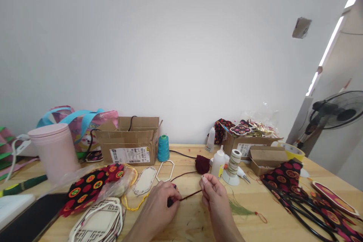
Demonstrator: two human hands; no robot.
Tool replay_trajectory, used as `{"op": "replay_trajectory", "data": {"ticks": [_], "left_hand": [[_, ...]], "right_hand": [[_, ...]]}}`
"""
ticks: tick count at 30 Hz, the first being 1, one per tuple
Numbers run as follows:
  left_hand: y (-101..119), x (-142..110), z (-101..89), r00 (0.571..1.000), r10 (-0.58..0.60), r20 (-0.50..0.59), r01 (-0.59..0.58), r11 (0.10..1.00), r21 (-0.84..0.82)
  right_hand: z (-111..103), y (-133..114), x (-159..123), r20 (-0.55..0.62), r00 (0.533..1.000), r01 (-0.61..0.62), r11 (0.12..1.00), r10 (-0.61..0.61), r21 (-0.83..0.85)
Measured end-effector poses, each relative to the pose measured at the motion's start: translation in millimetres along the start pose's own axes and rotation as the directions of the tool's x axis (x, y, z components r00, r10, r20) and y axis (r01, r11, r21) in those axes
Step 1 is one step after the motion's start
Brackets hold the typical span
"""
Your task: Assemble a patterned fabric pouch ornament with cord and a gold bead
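My left hand rests on the wooden table, fingers closed around a small dark object and one end of a dark red cord. Just to its right, my right hand pinches the same cord between thumb and fingers. The cord runs back toward a dark red ball of yarn. A white oval frame and a flat white tag lie just beyond my left hand.
A cardboard box, teal thread spool and pink canister stand at the back left. White glue bottle, ribbon spool and more boxes sit right. Patterned fabric, cut-out frames and black scissors lie about. A fan stands far right.
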State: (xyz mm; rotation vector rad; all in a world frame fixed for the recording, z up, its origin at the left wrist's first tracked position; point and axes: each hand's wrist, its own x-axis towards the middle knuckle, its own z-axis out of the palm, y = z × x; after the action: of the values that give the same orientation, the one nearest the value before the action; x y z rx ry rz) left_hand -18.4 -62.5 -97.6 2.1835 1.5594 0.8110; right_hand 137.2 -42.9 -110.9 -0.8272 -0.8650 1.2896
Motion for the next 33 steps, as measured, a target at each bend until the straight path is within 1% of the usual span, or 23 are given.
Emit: {"op": "replay_trajectory", "data": {"ticks": [4,8,13,15,20,25,29,31,33], "left_hand": [[-2,-1,-2.8,0.999,0.015,0.052,-0.013,0.999,-0.046],[-3,-2,-2.2,0.999,0.011,0.04,-0.009,0.999,-0.049],[2,0,0.6,0.999,0.032,0.04,-0.033,0.999,0.037],[4,1,0.9,0.998,0.047,0.049,-0.049,0.998,0.045],[-1,2,0.2,1.0,-0.002,0.031,0.002,1.0,0.006],[-8,3,0.0,0.999,-0.031,-0.026,0.03,0.998,-0.054],[-9,4,-0.9,0.996,-0.064,-0.062,0.057,0.993,-0.1],[-7,4,-1.2,0.998,-0.054,-0.044,0.05,0.994,-0.096],[-4,2,-0.8,0.999,-0.032,-0.004,0.032,0.998,-0.057]], "right_hand": [[-3,2,2,0.004,0.996,-0.094,0.995,0.094,0.021],[-4,5,4,0.004,0.991,-0.133,0.991,0.133,0.031],[-3,5,4,0.002,0.989,-0.149,0.988,0.149,0.035],[-3,5,3,-0.002,0.988,-0.152,0.988,0.153,0.035],[-5,5,4,-0.023,0.988,-0.15,0.988,0.15,0.034],[-5,5,4,-0.033,0.988,-0.15,0.988,0.151,0.027],[-4,5,4,-0.037,0.987,-0.158,0.987,0.159,0.025],[-4,5,4,-0.037,0.986,-0.164,0.986,0.165,0.025],[-4,5,4,-0.035,0.985,-0.167,0.986,0.168,0.027]]}}
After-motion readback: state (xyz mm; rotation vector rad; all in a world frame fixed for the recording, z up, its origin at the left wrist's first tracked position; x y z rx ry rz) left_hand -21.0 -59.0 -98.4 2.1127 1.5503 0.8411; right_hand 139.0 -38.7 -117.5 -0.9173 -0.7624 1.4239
